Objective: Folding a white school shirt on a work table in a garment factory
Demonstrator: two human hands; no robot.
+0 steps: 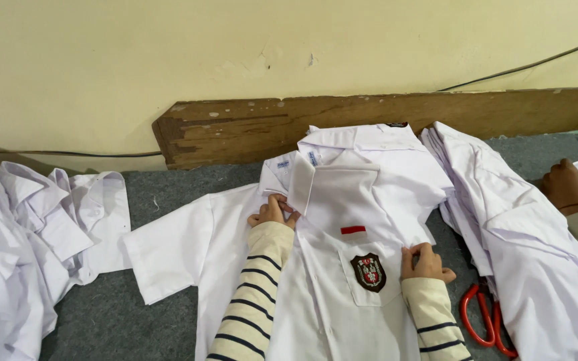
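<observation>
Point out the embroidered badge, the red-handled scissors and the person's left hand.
Embroidered badge (368,272), head view, centre of the crest.
Red-handled scissors (474,320), head view, left handle loop.
Left hand (274,210), head view, on the knuckles.

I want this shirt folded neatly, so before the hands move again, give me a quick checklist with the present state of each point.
1. Left hand pinching the white shirt beside the collar: ok.
2. Right hand gripping the shirt's edge near the chest pocket: ok.
3. Shirt front lying flat: not ok, the sleeve is spread out and wrinkled.
4. Red scissors clear of the fabric: not ok, partly under the neighbouring pile.
5. Buttons fastened: cannot tell.
</observation>
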